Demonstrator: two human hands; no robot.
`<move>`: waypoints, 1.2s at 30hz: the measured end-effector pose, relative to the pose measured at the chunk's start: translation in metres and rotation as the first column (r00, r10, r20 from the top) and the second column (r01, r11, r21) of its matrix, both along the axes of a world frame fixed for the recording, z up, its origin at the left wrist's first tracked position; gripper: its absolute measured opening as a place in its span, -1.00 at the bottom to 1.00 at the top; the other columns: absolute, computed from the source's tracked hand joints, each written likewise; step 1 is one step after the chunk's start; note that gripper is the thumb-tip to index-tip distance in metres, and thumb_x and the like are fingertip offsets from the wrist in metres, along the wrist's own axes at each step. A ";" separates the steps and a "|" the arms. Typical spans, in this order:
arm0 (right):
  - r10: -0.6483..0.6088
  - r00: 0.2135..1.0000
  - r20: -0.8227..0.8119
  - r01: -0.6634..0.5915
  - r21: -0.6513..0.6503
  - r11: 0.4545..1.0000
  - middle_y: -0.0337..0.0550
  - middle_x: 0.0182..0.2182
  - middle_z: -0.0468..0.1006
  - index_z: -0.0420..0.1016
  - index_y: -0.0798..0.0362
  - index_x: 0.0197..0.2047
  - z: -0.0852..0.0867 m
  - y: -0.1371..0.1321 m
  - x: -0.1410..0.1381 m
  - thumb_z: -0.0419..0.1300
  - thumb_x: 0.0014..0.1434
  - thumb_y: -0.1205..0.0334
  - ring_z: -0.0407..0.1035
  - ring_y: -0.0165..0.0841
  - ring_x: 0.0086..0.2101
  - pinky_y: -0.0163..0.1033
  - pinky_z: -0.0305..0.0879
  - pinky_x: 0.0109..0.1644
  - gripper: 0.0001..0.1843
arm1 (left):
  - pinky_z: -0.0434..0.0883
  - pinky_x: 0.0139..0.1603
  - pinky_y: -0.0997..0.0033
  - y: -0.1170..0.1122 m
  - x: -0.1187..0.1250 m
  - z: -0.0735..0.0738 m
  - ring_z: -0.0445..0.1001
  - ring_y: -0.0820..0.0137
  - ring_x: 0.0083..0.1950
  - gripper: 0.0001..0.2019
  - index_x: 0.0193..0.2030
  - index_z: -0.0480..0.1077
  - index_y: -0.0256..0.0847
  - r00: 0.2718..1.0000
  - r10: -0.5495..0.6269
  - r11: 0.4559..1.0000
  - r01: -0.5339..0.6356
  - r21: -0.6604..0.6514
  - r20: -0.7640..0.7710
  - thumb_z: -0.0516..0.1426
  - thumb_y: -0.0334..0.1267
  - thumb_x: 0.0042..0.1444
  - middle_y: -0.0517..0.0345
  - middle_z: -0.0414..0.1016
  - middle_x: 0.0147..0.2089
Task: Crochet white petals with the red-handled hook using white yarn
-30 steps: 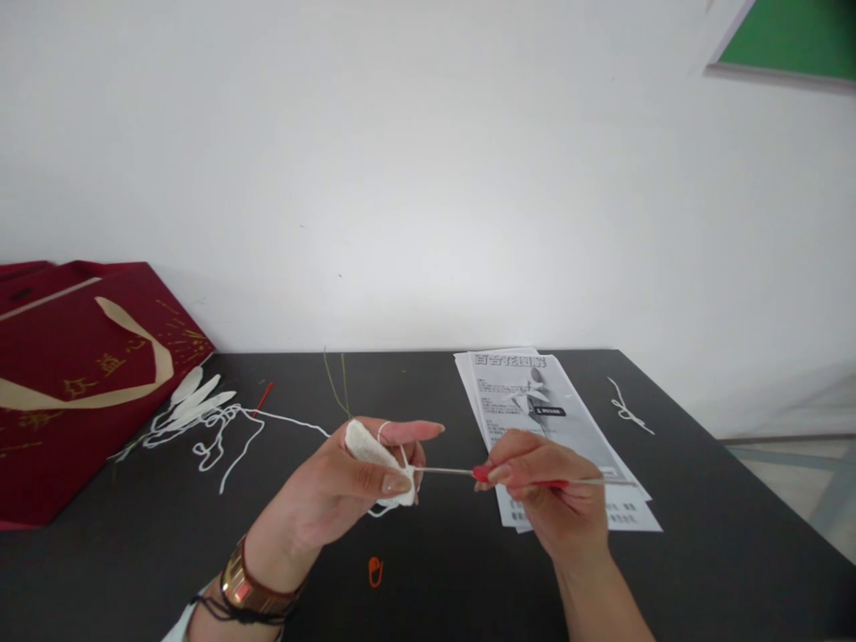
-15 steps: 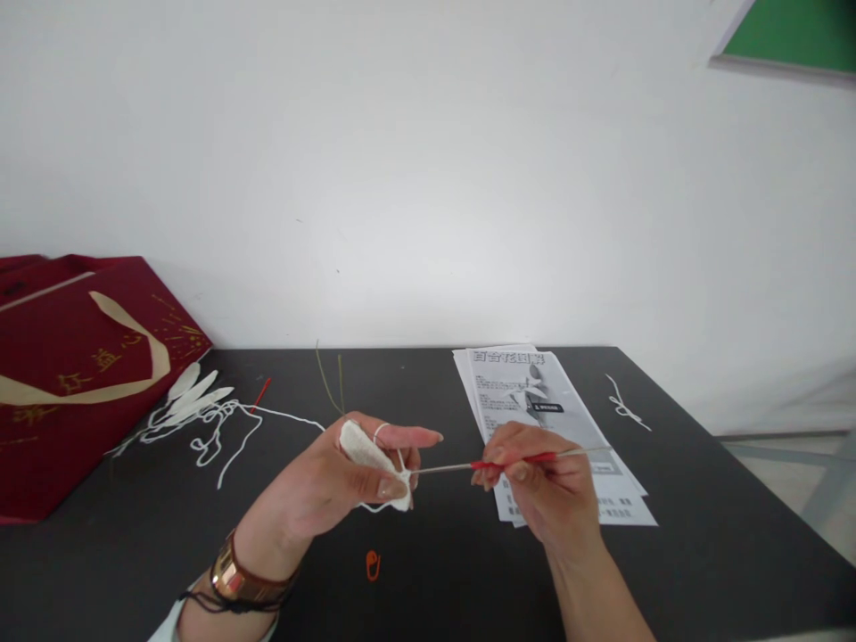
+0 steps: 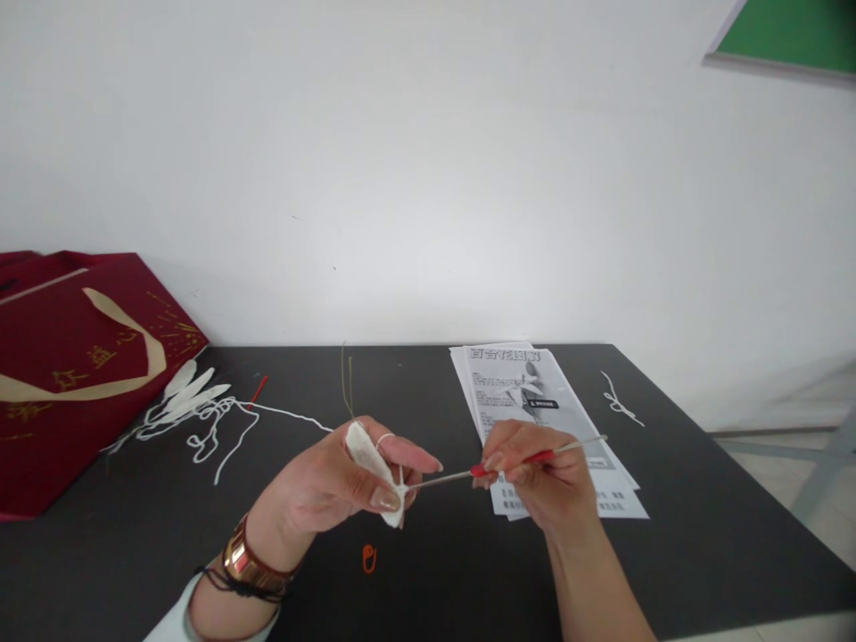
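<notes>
Between the thumb and fingers of my left hand is a white crocheted petal. White yarn loops over the left index finger and runs back to the left along the table. My right hand is closed round the red grip of a crochet hook, which points left. The hook's tip meets the lower right edge of the petal, where the yarn is; the stitch itself is too small to make out. Two thin green wires stick up behind my left hand.
At the left, several white petals with loose yarn lie by a dark red gift bag and a small red stick. Printed sheets lie beyond my right hand. An orange stitch marker is in front; a yarn scrap lies right.
The petal in my left hand has tilted more upright and dropped slightly. The hook now slants down toward the petal, and the green wires have shifted right.
</notes>
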State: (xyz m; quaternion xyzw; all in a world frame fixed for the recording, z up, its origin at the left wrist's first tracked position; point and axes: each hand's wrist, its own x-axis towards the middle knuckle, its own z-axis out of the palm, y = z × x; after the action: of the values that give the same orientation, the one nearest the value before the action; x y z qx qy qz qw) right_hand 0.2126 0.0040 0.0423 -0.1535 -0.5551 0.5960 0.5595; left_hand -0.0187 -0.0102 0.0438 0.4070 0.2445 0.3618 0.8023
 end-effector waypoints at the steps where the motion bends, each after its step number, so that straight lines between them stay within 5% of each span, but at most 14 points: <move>1: 0.013 1.000 -0.016 -0.013 -0.019 1.000 -0.14 -0.49 0.58 0.65 0.05 -0.35 -0.001 0.001 -0.001 0.36 0.09 0.25 0.49 -0.38 -0.51 -0.31 0.47 -0.47 -0.94 | 0.12 -0.53 0.45 -0.001 0.000 0.002 0.29 0.41 -0.47 -0.65 -0.24 0.65 -0.23 1.000 0.004 1.000 -0.003 0.030 -0.019 0.38 -0.31 -0.28 0.10 0.46 -0.50; 5: 0.025 0.996 -0.090 -0.044 -0.214 0.976 -0.19 -0.58 0.58 0.63 0.11 -0.37 -0.006 0.004 -0.007 0.35 0.09 0.24 0.48 -0.45 -0.60 -0.42 0.47 -0.53 -0.89 | 0.16 -0.44 0.41 -0.004 0.000 0.008 0.30 0.41 -0.42 -0.70 -0.18 0.64 -0.20 0.990 0.078 0.977 -0.052 0.207 -0.120 0.36 -0.30 -0.14 0.13 0.39 -0.45; 10: -0.004 0.977 -0.213 -0.115 -0.545 0.831 -0.28 -0.68 0.52 0.60 0.16 -0.41 -0.013 0.009 -0.022 0.40 0.03 0.20 0.35 -0.53 -0.72 -0.46 0.46 -0.63 -0.82 | 0.11 -0.46 0.42 -0.006 0.002 0.007 0.26 0.46 -0.43 -0.69 -0.03 0.58 -0.05 0.939 0.256 0.916 -0.160 0.368 -0.231 0.29 -0.29 0.03 0.14 0.37 -0.38; 14: -0.063 0.963 -0.263 -0.138 -0.679 0.721 -0.29 -0.66 0.52 0.59 0.18 -0.39 -0.018 0.009 -0.034 0.44 -0.04 0.23 0.33 -0.57 -0.70 -0.51 0.45 -0.61 -0.80 | 0.14 -0.43 0.44 -0.007 0.017 0.002 0.25 0.45 -0.38 -0.71 -0.09 0.60 -0.05 0.865 0.450 0.863 -0.356 0.359 -0.223 0.31 -0.27 0.00 0.18 0.32 -0.39; 18: -0.126 0.962 -0.242 -0.075 -0.679 0.730 -0.28 -0.64 0.53 0.58 0.19 -0.35 -0.019 0.005 -0.041 0.43 -0.03 0.22 0.37 -0.54 -0.66 -0.45 0.51 -0.55 -0.78 | 0.17 -0.40 0.42 -0.004 0.033 -0.002 0.28 0.41 -0.36 -0.72 -0.14 0.62 -0.10 0.802 0.559 0.819 -0.494 0.292 -0.209 0.34 -0.25 -0.06 0.15 0.41 -0.38; 21: -0.127 0.965 -0.228 -0.056 -0.657 0.752 -0.28 -0.64 0.53 0.57 0.18 -0.36 -0.021 0.005 -0.043 0.42 -0.01 0.20 0.37 -0.53 -0.66 -0.43 0.51 -0.54 -0.78 | 0.23 -0.29 0.40 0.001 0.030 -0.007 0.35 0.37 -0.29 -0.69 -0.09 0.60 -0.14 0.876 0.463 0.878 -0.431 0.209 -0.137 0.33 -0.30 -0.04 0.11 0.50 -0.32; 25: -0.019 0.952 -0.304 -0.191 -0.643 0.742 -0.32 -0.67 0.49 0.55 0.18 -0.40 -0.028 0.010 -0.042 0.36 0.05 0.22 0.30 -0.56 -0.70 -0.46 0.46 -0.59 -0.83 | 0.29 -0.22 0.34 0.008 0.008 -0.018 0.45 0.25 -0.22 -0.52 0.02 0.54 -0.20 0.992 0.083 0.991 -0.092 0.095 0.090 0.34 -0.25 -0.13 -0.03 0.57 -0.20; 29: 0.183 0.915 -0.359 -0.384 -0.635 0.671 -0.34 -0.74 0.40 0.54 0.21 -0.46 -0.037 0.013 -0.044 0.34 0.03 0.25 0.21 -0.57 -0.75 -0.46 0.40 -0.67 -0.83 | 0.30 -0.45 0.29 0.014 -0.003 -0.033 0.48 0.18 -0.45 -0.43 -0.29 0.65 -0.20 0.987 -0.087 0.991 0.071 0.117 0.136 0.38 0.07 -0.53 0.01 0.50 -0.43; 36: 0.361 0.841 -0.403 -0.540 -0.585 0.605 -0.36 -0.76 0.31 0.50 0.24 -0.49 -0.043 0.013 -0.048 0.32 0.01 0.27 0.10 -0.58 -0.76 -0.46 0.35 -0.70 -0.81 | 0.25 -0.47 0.28 0.020 -0.003 -0.041 0.32 0.32 -0.53 -0.54 -0.68 0.47 -0.26 0.985 -0.171 0.965 0.175 0.195 -0.037 0.30 0.18 -0.41 0.10 0.29 -0.63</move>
State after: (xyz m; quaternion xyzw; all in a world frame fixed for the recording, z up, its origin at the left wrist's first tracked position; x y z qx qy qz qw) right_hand 0.1645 0.0170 -0.0010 -0.1264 -0.2457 0.8921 0.3575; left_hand -0.0218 0.0096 0.0030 0.5079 0.1788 0.3089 0.7840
